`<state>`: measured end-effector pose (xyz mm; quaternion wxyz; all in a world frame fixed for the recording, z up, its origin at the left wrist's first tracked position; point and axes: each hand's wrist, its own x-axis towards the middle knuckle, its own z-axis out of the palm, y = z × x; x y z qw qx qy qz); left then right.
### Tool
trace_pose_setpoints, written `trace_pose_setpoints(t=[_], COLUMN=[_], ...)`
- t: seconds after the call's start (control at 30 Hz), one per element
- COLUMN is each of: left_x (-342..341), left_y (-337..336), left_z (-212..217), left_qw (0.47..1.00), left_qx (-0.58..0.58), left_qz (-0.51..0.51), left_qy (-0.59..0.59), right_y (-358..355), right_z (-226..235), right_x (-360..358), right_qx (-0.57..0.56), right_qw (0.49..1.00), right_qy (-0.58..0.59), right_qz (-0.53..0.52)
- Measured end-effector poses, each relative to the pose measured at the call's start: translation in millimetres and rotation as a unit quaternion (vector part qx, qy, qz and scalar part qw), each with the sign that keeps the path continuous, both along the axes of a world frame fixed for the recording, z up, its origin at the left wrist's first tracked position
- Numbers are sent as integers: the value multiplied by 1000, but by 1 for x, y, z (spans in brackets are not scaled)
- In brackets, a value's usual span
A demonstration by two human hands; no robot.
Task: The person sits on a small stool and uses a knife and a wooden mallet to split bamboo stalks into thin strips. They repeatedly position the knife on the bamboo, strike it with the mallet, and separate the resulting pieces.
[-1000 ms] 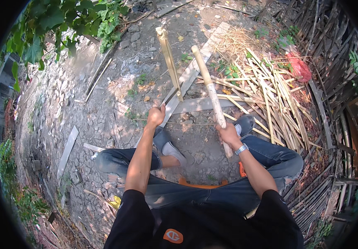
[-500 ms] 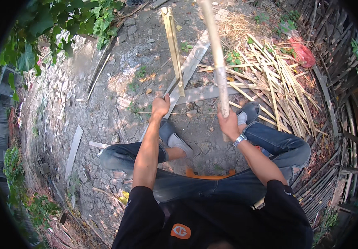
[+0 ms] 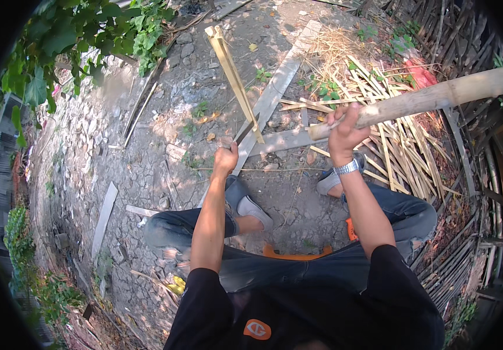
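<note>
My left hand [image 3: 226,158] is closed around the handle of a knife, whose dark blade [image 3: 244,133] points away from me. The blade meets the near end of a split bamboo length [image 3: 235,79], which stands tilted to the far left; how deep it sits in the bamboo I cannot tell. My right hand [image 3: 346,140], with a metal watch on its wrist, grips the near end of a thick bamboo pole [image 3: 420,100]. That pole slants off to the right, above a heap of thin bamboo strips [image 3: 400,149].
Flat grey boards [image 3: 283,76] lie crossed on the cracked soil ahead. Beyond the strips are fine shavings [image 3: 339,46] and a red bag [image 3: 420,74]. A stick fence [image 3: 467,245] runs along the right. Leafy vines [image 3: 58,41] hang at the upper left. My shoes [image 3: 254,210] rest in front.
The pole in my right hand has swung from nearly upright over to the right. My right hand has risen and turned. The split bamboo's far end has tipped left and lower.
</note>
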<state>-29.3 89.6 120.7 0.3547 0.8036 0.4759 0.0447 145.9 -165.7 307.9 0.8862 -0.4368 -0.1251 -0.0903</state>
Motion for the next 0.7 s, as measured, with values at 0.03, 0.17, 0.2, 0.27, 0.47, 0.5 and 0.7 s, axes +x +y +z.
trace_pose_setpoints(t=[0.03,0.17,0.2,0.27,0.47,0.5,0.7], left_x=[13,31,23,8,-8,-3,-8], left_y=[-3,-24,-25,-31,-36,-41,-36], left_z=[-2,-20,-36,-82,-97,-81,-34], left_qw=[999,983,976,993,996,998,983], left_qx=[8,78,37,16,-64,-53,-169], left_qz=[-2,-146,-160,-72,-3,-15,64], left_qy=[-32,82,144,95,61,43,-14], right_y=[-17,-126,-119,-98,-49,-57,-80], right_z=[-87,-241,-214,-167,59,72,22], right_x=[-21,-49,-46,-6,73,80,39], right_qx=[-149,-704,-694,-612,-198,-157,-77], right_qw=[983,606,625,759,969,979,983], right_qy=[104,168,147,61,77,61,148], right_qz=[25,331,326,214,126,113,81])
